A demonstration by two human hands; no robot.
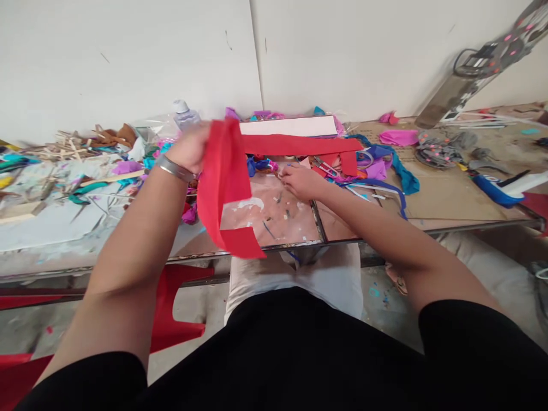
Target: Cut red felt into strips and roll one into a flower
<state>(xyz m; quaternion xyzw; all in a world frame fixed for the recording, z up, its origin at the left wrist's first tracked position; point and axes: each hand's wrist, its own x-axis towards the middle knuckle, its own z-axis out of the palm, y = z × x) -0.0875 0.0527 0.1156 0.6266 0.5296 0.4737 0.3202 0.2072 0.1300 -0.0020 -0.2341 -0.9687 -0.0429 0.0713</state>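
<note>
My left hand point(191, 149) is raised over the table, closed on a red strip of cloth or paper point(210, 188). The strip hangs down in a loop past the table's front edge, and its folds hide my fingertips. Low over the table, my right hand point(302, 181) has its fingers bent together; whatever they hold, if anything, is too small to make out. Another long red strip point(295, 145) lies behind that hand. Scissors point(325, 166) rest just right of it among red pieces and purple scraps point(377, 169).
Wood sticks point(68, 145) and coloured scraps litter the left side. A clear bottle point(185, 117) stands near the wall. At right are brown cardboard point(449, 197), a grey dotted bundle point(439, 151) and a blue-and-white object point(499, 190). Red chair parts point(171, 308) show below the table.
</note>
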